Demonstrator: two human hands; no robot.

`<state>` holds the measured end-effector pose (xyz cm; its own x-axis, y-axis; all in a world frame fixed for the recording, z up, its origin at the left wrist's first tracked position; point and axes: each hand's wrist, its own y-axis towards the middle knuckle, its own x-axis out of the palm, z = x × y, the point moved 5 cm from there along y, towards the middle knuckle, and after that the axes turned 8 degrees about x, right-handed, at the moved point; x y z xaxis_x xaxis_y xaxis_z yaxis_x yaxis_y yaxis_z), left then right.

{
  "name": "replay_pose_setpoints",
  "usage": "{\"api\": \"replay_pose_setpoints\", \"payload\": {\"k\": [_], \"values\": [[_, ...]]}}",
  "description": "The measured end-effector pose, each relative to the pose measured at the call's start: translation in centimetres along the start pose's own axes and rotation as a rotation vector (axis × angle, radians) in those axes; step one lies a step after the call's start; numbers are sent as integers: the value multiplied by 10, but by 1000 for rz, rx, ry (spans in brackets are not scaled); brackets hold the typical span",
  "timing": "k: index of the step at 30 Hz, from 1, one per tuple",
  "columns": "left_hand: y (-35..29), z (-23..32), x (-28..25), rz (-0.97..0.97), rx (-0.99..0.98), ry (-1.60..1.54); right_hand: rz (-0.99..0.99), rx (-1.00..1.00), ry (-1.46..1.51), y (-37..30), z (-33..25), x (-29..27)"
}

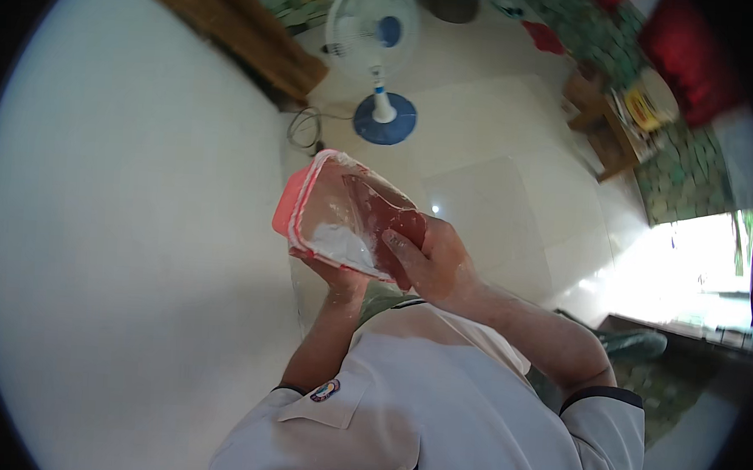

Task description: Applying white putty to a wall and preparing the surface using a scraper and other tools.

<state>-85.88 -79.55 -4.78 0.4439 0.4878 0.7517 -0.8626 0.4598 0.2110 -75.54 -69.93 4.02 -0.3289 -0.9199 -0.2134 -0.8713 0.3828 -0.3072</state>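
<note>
A pink plastic tub (290, 203) is held up in front of my body, tilted so that its inside shows. White paste (339, 243) lies in its lower part, and smears of it cling to the rim and walls. My left hand (340, 276) supports the tub from below; the tub hides most of its fingers. In my right hand (440, 262) is a flat reddish-brown scraper (404, 228), gripped with the thumb on its near face. The scraper's blade reaches into the tub, with white streaks on it.
A white wall (138, 239) rises close on my left. Ahead stands a fan (385, 123) on the tiled floor (484, 130), its cord (301, 129) beside the wall. Brown wood (250, 41) borders the wall's far end. A small wooden table (617, 154) stands far right, near a bright opening (698, 265).
</note>
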Motion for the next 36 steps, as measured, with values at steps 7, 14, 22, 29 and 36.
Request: {"api": "replay_pose_setpoints", "payload": {"k": [7, 14, 22, 29, 36], "values": [[67, -97, 17, -180, -300, -199, 236, 22, 84, 38, 11, -73], [157, -169, 47, -192, -720, -605, 208, -95, -169, 114, -25, -141], [237, -256, 51, -178, -952, -766, 333, 90, -337, 190, -66, -252], [305, -368, 105, -329, -1042, -718, 447, 113, -111, 243, -21, -353], [386, -475, 179, -481, -943, -693, 443, 191, 218, 294, 15, -463]]}}
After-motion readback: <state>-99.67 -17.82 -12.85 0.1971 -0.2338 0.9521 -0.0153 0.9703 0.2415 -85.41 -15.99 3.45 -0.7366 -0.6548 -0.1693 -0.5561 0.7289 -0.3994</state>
